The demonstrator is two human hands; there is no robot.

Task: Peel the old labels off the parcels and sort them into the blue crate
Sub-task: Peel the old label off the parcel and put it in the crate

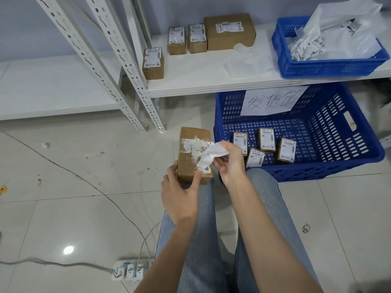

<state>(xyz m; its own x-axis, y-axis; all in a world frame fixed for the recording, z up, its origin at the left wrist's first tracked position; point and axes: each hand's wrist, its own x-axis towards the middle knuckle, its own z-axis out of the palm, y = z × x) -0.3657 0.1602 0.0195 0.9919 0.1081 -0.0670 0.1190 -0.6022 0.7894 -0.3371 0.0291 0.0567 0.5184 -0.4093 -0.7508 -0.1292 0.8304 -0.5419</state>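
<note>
A brown cardboard parcel rests on my knees, its top face streaked with torn white label remains. My left hand grips its near end, thumb against the right side. My right hand pinches the half-peeled white label, which still hangs onto the parcel and curls away to the right. On the floor to the right stands a large blue crate with a handwritten paper sign; several small labelled parcels lie inside it.
On the white shelf stand several labelled parcels. A smaller blue crate at the shelf's right holds plastic bags and peeled labels. Grey perforated uprights rise at the left. A power strip and cables lie on the tiled floor.
</note>
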